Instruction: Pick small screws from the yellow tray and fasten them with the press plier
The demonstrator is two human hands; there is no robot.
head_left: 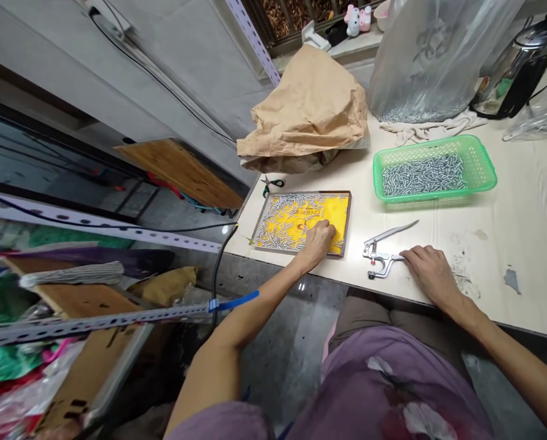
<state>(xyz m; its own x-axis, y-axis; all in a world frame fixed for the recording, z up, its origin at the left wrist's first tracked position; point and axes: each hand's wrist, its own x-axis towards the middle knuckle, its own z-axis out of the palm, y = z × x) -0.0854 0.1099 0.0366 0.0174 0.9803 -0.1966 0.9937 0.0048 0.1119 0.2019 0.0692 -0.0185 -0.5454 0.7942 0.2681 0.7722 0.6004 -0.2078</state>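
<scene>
My left hand (pixel 318 242) is over the right part of a shallow tray (pixel 348 225) with a yellow bottom, its fingers curled together; what they hold, if anything, is too small to make out. Many small silvery metal pieces (pixel 282 226) lie in the tray, mostly toward its left side. My right hand (pixel 431 272) rests on the table with its fingertips at the handle end of silvery metal pliers (pixel 384 258). The pliers lie on the table with their handles spread apart. Whether the right fingers grip the handle is unclear.
A green basket (pixel 484 174) of metal pieces stands behind the pliers. Behind the tray are scissors (pixel 273 183) and a crumpled brown paper bag (pixel 310 110). A clear plastic bag (pixel 429 67), a cloth (pixel 438 127) and a kettle (pixel 518 70) stand at the back right.
</scene>
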